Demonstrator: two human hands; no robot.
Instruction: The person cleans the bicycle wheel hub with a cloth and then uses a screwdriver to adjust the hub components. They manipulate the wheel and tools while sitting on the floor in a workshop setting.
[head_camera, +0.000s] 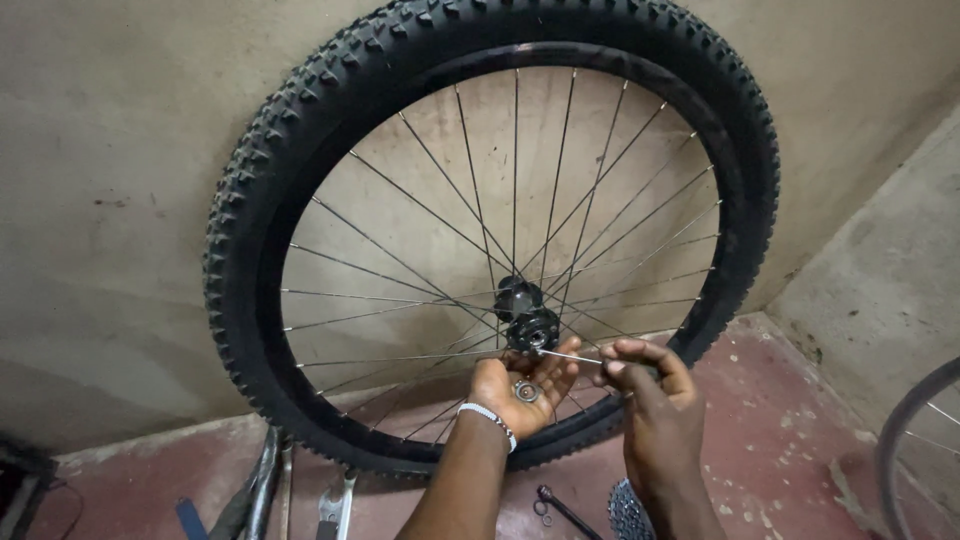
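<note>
Carefully, my right hand (650, 385) pinches the thin axle rod (572, 355) straight into the hub (533, 328) just beyond my fingertips, while my open left hand (520, 385) cups a small bearing part (527, 391) beneath.

A bicycle wheel (490, 235) with a knobby black tyre stands upright against a plain wall. The left hand (520, 392) lies palm up just below the black hub (530, 325), cupping a small round metal part (526, 391) (a beaded band circles the wrist). The right hand (655, 400) pinches a thin metal axle (570, 355) that reaches into the hub. A cassette (628, 510) lies on the red floor (780, 440).
</note>
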